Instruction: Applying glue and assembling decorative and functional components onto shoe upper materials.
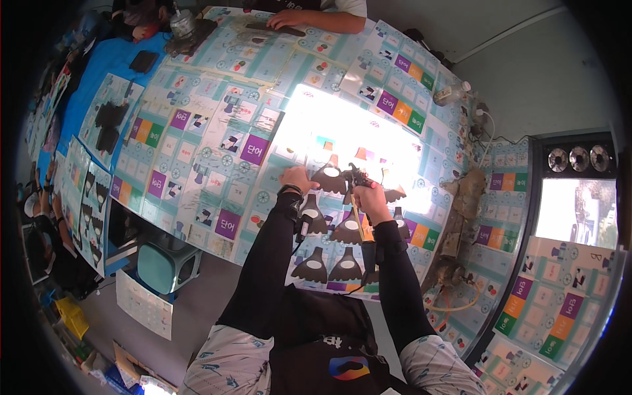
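My right hand (372, 199) is closed around a black gun-like tool (356, 176) with a bit of red on it. A thin yellow length (360, 225), perhaps a hose or handle, runs from it toward me. My left hand (297, 178) pinches the left edge of a dark bell-shaped piece (329, 176) with a white oval patch; its fingertips are partly hidden. Nearer to me lie several similar flared pieces, among them one below my left hand (312, 214) and one at the near edge (347, 266). Strong sunlight washes out the far pieces.
A patterned sheet covers the table (217, 131). Across it, another person's hand (286, 18) rests by a dark strip (270, 29). A plastic bottle (453, 93) and cables line the right edge. A teal stool (158, 266) stands at left, beside a table with more dark pieces (110, 118).
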Motion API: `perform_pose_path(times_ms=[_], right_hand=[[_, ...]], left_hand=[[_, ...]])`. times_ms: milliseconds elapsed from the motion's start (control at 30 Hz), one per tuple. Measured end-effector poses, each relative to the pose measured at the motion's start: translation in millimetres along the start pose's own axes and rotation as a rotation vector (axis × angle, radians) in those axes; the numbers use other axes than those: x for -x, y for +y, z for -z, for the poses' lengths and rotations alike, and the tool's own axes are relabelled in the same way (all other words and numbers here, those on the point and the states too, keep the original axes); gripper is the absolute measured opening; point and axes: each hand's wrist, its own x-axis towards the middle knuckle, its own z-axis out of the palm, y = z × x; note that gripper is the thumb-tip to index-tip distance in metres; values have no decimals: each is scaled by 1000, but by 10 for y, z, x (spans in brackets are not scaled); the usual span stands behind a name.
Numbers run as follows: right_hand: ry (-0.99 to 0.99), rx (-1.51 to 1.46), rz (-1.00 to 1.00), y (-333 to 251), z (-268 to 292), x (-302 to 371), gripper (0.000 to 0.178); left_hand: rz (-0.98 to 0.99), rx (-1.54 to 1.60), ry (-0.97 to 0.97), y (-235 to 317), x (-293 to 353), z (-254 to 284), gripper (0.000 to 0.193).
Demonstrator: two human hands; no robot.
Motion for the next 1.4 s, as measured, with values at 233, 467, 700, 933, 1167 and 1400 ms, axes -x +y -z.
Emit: perform_pose_path(times_ms=[233, 467, 700, 933, 1167, 1400], right_hand=[[-7, -167, -255, -135, 55, 55, 15], [-3, -72, -282, 118, 120, 3, 12], [44, 177, -89, 242, 156, -9, 10], [136, 526, 445, 427, 111, -10, 19], [-36, 253, -15, 378, 16, -40, 12], [-3, 63, -219, 279, -111, -28, 10]], left_hand=[[2, 8, 1, -8, -13, -18, 40], [2, 17, 5, 74, 5, 26, 41], [-2, 19, 13, 82, 18, 37, 42], [11, 12, -40, 114, 22, 76, 42], [20, -7, -34, 101, 3, 53, 42], [17, -4, -30, 49, 5, 40, 39]])
